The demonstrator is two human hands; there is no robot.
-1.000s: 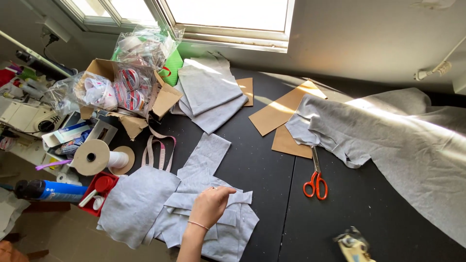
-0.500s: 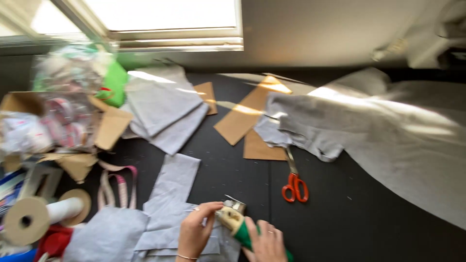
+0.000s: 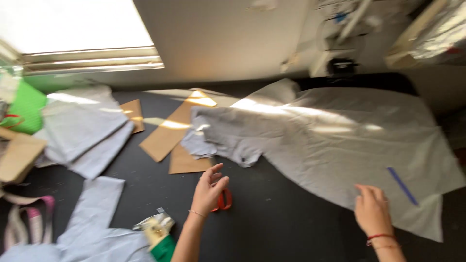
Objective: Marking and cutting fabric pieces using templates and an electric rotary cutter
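Reaching w/ your left hand, fingers spread open, over the red scissors on the black worktop; right hand rests open on the grey fabric edge.

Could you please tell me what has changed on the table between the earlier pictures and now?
The left hand left the cut grey pieces and reached right to the orange scissors. The right hand let go of the green packet and moved onto the big grey cloth. Cardboard patterns stayed put.
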